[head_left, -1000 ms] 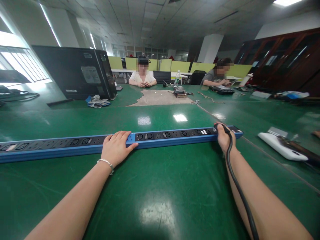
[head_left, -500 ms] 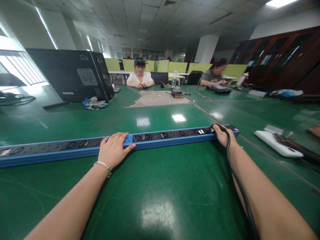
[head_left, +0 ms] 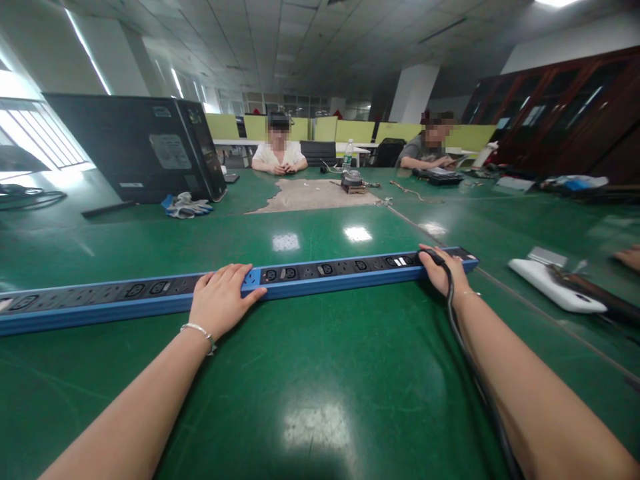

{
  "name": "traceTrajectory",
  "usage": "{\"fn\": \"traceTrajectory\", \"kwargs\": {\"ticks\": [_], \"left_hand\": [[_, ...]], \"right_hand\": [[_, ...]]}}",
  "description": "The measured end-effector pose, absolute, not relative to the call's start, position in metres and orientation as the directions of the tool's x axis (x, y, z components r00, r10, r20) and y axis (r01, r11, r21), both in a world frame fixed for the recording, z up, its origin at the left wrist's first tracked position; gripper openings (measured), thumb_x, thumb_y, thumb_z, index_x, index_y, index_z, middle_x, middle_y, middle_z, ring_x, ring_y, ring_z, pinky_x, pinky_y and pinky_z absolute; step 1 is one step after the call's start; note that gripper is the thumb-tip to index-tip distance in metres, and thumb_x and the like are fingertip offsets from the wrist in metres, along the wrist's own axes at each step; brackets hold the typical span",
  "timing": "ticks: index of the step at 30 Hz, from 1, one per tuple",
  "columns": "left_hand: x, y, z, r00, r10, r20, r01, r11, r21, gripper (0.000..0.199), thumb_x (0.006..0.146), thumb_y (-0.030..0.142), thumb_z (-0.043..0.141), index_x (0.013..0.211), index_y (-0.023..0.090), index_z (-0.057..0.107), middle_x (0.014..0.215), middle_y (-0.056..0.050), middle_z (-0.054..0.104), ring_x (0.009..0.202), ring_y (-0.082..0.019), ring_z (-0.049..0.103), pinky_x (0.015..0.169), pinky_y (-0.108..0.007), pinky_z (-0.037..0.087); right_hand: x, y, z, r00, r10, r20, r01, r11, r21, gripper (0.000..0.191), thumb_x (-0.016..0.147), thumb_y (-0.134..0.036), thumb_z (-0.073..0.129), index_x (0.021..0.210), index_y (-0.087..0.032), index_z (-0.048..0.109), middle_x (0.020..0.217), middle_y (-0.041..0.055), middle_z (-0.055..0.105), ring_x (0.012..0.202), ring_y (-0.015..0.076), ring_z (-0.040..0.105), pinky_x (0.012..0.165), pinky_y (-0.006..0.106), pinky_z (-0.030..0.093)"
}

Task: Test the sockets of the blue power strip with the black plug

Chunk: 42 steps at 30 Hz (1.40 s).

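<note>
The left grip, a bare hand with a silvery bracelet, lies over a long, blue, black-socketed power strip on the glossy green worktop. The right grip holds the end of a black cable at the strip, near its right end.

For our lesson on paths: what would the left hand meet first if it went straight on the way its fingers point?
Beyond the blue power strip it rests on, the left hand would cross green tabletop, then probably meet the flat brown patch first; depth is hard to judge.
</note>
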<state>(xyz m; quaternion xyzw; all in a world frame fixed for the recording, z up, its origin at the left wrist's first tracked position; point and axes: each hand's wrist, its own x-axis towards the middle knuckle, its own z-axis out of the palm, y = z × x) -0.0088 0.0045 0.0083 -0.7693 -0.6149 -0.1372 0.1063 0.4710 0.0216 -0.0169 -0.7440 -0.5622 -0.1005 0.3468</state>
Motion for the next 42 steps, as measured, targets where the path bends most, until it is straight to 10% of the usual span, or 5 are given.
{"fn": "traceTrajectory", "kwargs": {"ticks": [7,14,21,42], "left_hand": [[-0.009,0.004,0.008,0.213,0.913,0.347,0.975,-0.223,-0.012,0.059,0.084,0.059,0.037,0.128,0.021,0.048,0.131,-0.009,0.054,0.119,-0.026,0.049,0.102,-0.044,0.031],[-0.01,0.005,0.007,0.216,0.911,0.352,0.974,-0.225,-0.015,0.06,0.084,0.061,0.036,0.127,0.021,0.049,0.13,-0.01,0.055,0.119,-0.027,0.049,0.101,-0.045,0.032],[-0.01,0.006,0.006,0.211,0.911,0.354,0.974,-0.228,0.005,0.061,0.083,0.061,0.037,0.127,0.021,0.05,0.129,-0.01,0.056,0.118,-0.028,0.05,0.1,-0.045,0.032],[-0.011,0.007,0.004,0.215,0.906,0.365,0.974,-0.227,-0.01,0.061,0.083,0.061,0.037,0.127,0.021,0.05,0.13,-0.01,0.056,0.118,-0.028,0.051,0.101,-0.045,0.032]], "right_hand": [[0.471,0.016,-0.02,0.297,0.767,0.568,0.937,-0.119,-0.329,0.045,0.084,-0.048,0.04,0.117,-0.027,0.061,0.124,0.0074,0.06,0.125,0.0271,0.044,0.105,0.053,0.026],[0.466,0.021,-0.022,0.385,0.717,0.581,0.846,-0.022,-0.533,0.035,0.082,-0.047,0.042,0.097,-0.026,0.066,0.103,0.0031,0.069,0.108,0.0259,0.056,0.104,0.062,0.014],[0.473,0.022,-0.006,0.657,0.409,0.633,0.556,0.304,-0.774,0.047,0.085,-0.052,0.038,0.105,-0.018,0.064,0.101,0.0073,0.068,0.095,0.0209,0.062,0.085,0.039,0.048],[0.497,0.022,-0.022,0.473,0.61,0.636,0.844,-0.106,-0.526,0.042,0.077,-0.05,0.045,0.092,-0.02,0.07,0.099,0.01,0.068,0.105,0.0294,0.056,0.096,0.047,0.039]]}}
